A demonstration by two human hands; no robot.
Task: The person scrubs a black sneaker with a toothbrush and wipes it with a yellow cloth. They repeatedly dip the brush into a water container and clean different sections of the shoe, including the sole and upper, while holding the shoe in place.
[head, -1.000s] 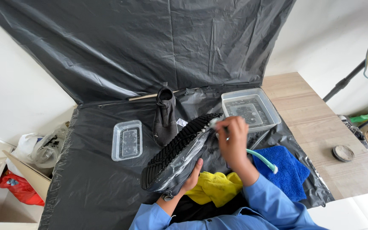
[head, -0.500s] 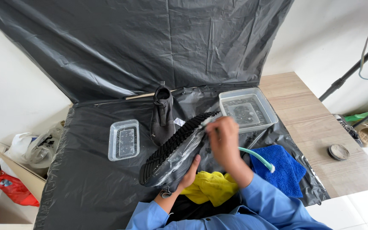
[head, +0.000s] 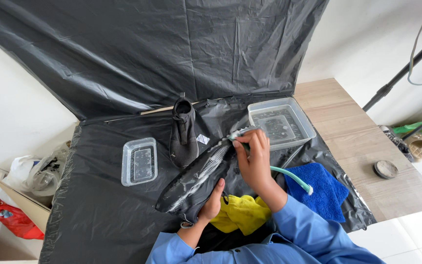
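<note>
My left hand holds a black shoe from below, its wet ribbed sole turned up. My right hand grips a teal-handled brush and presses its head against the toe end of the sole. A second black shoe stands upright just behind. A yellow cloth lies under my forearms, beside a blue towel.
A large clear tub of water sits at the right, a small clear tray at the left, all on black plastic sheeting. A round tin lies on the wooden table. Bags lie at the left.
The view has shifted slightly. My right hand with the brush has slid a little along the sole near the toe; my left hand keeps the shoe in place.
</note>
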